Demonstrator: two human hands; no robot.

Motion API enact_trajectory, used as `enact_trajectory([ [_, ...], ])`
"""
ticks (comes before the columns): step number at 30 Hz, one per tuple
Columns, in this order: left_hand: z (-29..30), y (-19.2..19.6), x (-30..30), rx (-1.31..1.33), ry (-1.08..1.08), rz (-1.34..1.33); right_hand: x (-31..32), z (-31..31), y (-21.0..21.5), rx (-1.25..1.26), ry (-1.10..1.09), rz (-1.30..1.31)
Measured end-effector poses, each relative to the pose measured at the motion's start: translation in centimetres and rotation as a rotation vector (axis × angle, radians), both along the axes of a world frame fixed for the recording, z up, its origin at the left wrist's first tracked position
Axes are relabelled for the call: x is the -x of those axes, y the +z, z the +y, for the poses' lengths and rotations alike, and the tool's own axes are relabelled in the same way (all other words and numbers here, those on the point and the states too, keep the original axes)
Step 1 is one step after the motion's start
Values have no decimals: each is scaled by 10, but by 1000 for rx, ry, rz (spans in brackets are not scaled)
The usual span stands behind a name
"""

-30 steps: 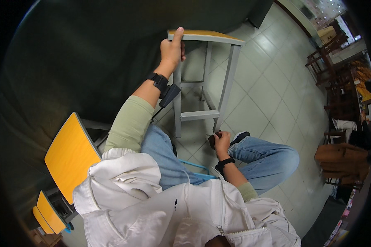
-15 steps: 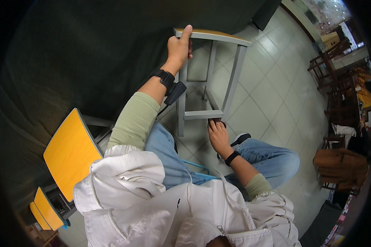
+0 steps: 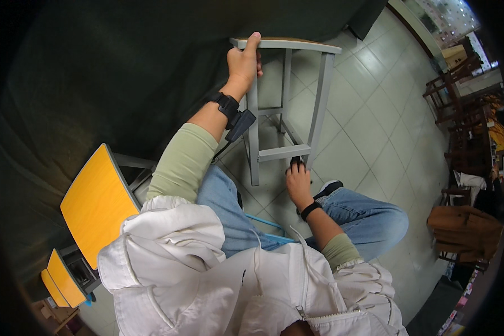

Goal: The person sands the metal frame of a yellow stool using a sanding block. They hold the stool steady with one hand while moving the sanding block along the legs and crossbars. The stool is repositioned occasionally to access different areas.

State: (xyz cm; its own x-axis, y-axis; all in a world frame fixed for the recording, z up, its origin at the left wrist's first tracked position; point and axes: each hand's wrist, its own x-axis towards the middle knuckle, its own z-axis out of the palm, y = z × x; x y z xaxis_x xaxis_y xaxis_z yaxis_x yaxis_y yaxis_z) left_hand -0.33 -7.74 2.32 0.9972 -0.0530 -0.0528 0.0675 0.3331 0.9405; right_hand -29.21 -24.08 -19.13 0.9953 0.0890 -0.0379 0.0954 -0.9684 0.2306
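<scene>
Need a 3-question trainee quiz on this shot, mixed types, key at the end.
1. Multiple choice: where does the left hand grip the grey-framed stool?
a) on its lower rail
b) at its seat, near the left corner
c) at a leg's bottom end

2. True or false: the right hand is on the stool's seat.

3. Short answer: what colour is the large flat panel at the person's left?

Key:
1. b; the thumb lies up over the seat's edge.
2. False; it is low down, near the bottom of the right near leg, with something dark at its fingertips, too unclear to name.
3. Yellow-orange.
</scene>
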Motion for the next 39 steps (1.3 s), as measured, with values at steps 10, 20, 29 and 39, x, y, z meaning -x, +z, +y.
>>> enact_trajectory([
  [10,3,-2,-4,38,-16,37,7,4,42,-197,352,-147],
  [20,4,-1,-1,64,14,25,11,-9,23,-158,-54,43],
  [29,0,-3,-7,-9,39,41,0,-43,65,-993,-938,-205],
  [39,0,5,1,-24,31,55,-68,-52,65,-1003,-393,-629],
])
